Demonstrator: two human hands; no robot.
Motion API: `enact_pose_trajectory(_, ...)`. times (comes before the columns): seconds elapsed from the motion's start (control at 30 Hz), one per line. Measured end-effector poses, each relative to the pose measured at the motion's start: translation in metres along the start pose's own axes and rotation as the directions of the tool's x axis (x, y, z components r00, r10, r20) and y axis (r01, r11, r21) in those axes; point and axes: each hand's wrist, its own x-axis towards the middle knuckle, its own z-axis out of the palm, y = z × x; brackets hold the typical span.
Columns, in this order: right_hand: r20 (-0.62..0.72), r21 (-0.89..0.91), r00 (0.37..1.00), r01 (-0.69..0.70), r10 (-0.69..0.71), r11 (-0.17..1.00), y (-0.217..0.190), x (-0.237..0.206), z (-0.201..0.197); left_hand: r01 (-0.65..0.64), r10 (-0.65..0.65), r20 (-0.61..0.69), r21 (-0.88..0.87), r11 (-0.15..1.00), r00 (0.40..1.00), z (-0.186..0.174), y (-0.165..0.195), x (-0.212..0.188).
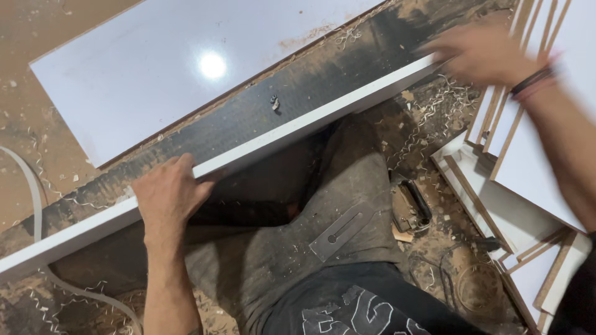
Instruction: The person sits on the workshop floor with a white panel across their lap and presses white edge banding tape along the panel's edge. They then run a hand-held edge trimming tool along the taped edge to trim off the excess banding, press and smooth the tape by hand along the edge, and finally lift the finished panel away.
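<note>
A long white-edged board (pixel 292 124) stands on its edge across my lap, running from lower left to upper right, its dark dusty face turned up. My left hand (pixel 169 195) grips its white edge near the lower left. My right hand (pixel 481 54), blurred, is at the board's far right end, with fingers on the edge. A small metal fitting (pixel 274 103) sits on the dark face. A flat metal blade (pixel 343 230) lies on my trouser leg.
A wide white panel (pixel 155 68) lies on the floor behind the board. Stacked white panels (pixel 528 167) lean at the right. A hand plane (pixel 411 211) rests among wood shavings. A loose strip of white edge banding (pixel 34 192) curls at the left.
</note>
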Motion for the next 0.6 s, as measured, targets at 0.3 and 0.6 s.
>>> enact_pose_trajectory(0.3, -0.491, 0.019, 0.766, 0.486, -0.415, 0.874, -0.310, 0.076, 0.135, -0.092, 0.088, -0.038, -0.101, 0.991, 0.995, -0.003, -0.009, 0.010)
enact_pose_trajectory(0.6, -0.630, 0.674, 0.631, 0.154, 0.453, 0.722, -0.101, 0.052, 0.085, -0.099, 0.103, 0.047, -0.088, 0.991, 0.994, 0.001, -0.014, 0.020)
